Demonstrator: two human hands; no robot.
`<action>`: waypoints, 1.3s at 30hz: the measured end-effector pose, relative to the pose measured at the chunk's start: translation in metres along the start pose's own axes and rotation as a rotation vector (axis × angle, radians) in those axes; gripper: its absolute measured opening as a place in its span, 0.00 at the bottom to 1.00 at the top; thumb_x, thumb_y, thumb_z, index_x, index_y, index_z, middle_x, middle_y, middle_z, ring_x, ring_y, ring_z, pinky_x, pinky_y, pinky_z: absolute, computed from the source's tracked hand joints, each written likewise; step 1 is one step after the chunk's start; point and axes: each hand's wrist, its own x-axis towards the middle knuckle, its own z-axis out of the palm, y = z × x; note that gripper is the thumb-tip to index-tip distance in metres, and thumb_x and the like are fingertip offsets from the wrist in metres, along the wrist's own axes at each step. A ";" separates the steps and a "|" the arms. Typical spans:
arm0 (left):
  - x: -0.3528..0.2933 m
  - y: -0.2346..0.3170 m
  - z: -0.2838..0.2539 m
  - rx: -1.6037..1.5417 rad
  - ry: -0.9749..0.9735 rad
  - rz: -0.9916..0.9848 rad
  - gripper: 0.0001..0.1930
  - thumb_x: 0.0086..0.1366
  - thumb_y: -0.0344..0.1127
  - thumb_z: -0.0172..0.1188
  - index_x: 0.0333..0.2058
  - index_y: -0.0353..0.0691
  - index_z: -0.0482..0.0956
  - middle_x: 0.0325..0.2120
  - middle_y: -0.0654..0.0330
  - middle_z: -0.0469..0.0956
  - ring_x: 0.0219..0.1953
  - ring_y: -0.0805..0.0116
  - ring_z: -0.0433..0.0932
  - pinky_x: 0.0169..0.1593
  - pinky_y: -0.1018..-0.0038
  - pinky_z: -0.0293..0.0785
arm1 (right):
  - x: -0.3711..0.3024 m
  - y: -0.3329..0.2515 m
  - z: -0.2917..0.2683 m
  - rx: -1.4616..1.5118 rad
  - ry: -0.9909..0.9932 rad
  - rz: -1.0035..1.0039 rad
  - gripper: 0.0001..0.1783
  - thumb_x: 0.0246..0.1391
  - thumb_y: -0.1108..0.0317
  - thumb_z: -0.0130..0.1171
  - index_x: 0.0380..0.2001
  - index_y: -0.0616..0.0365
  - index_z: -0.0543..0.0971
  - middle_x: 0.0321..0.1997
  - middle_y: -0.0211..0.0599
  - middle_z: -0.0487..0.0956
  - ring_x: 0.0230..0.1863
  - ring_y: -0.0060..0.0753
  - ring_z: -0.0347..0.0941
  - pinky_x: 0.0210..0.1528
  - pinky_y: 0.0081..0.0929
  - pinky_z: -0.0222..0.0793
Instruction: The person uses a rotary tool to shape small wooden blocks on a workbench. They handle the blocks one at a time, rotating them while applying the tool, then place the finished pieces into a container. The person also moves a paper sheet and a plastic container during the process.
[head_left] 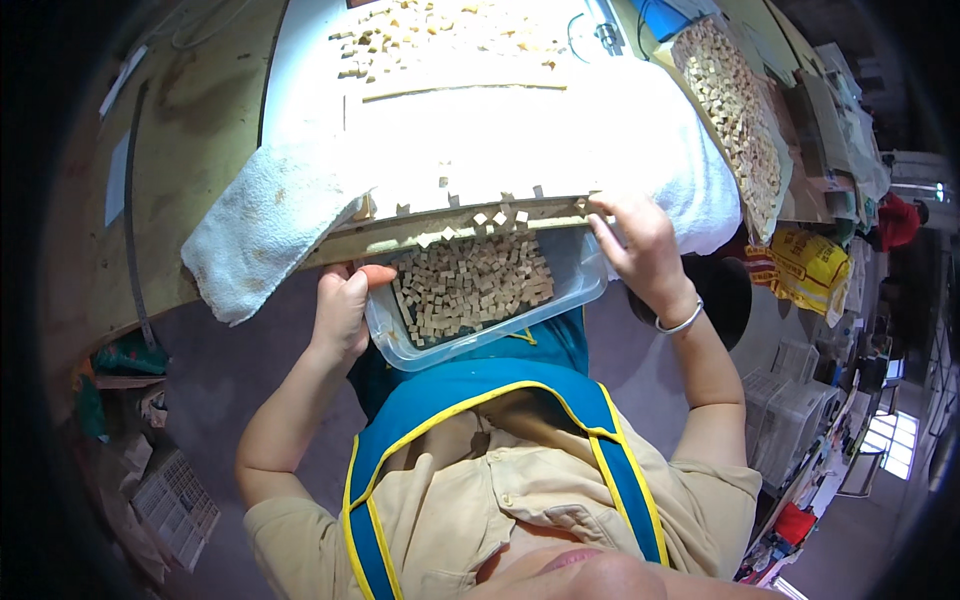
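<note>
Cubes of pale wood lay in the translucent rectangular plastic tub, best kept snug beneath the brown wooden counter's front edge, the left hand pinching the tub's left side, the right hand's curled grip unclear.

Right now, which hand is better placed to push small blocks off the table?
Probably the right hand: it's up at the wooden strip, while the left hand is beside the tub.

Left fingers curl inward while right fingers arch forward
</note>
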 end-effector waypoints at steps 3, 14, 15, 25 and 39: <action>0.003 -0.002 -0.001 0.007 -0.003 0.005 0.24 0.58 0.15 0.53 0.55 0.30 0.71 0.50 0.52 0.74 0.49 0.63 0.77 0.55 0.67 0.77 | 0.000 -0.009 0.015 -0.040 0.047 -0.098 0.12 0.51 0.77 0.66 0.41 0.61 0.81 0.38 0.45 0.83 0.39 0.47 0.80 0.43 0.38 0.77; 0.002 0.001 0.002 0.058 0.048 -0.014 0.23 0.59 0.16 0.52 0.55 0.30 0.71 0.51 0.52 0.74 0.50 0.63 0.76 0.55 0.67 0.76 | 0.014 -0.020 0.018 0.014 0.020 -0.114 0.17 0.49 0.84 0.66 0.44 0.63 0.82 0.42 0.46 0.82 0.43 0.46 0.80 0.45 0.36 0.77; 0.002 0.000 0.002 0.045 0.042 0.002 0.23 0.59 0.16 0.52 0.55 0.30 0.71 0.50 0.52 0.74 0.50 0.63 0.76 0.55 0.67 0.76 | 0.012 -0.021 0.022 0.111 0.003 -0.134 0.17 0.49 0.83 0.66 0.44 0.63 0.81 0.42 0.45 0.82 0.43 0.46 0.80 0.46 0.36 0.78; 0.004 -0.002 0.004 0.022 0.023 0.034 0.20 0.58 0.17 0.52 0.52 0.29 0.72 0.49 0.52 0.75 0.50 0.63 0.76 0.55 0.67 0.75 | 0.022 -0.028 0.026 0.154 -0.047 -0.235 0.19 0.53 0.83 0.63 0.50 0.63 0.81 0.52 0.47 0.82 0.49 0.49 0.80 0.54 0.40 0.75; 0.005 -0.004 0.003 0.026 0.030 0.020 0.16 0.60 0.21 0.49 0.47 0.25 0.74 0.48 0.50 0.75 0.49 0.62 0.76 0.56 0.67 0.76 | 0.061 -0.068 0.042 0.213 -0.358 -0.366 0.32 0.52 0.70 0.68 0.61 0.56 0.73 0.69 0.51 0.69 0.64 0.53 0.72 0.64 0.43 0.72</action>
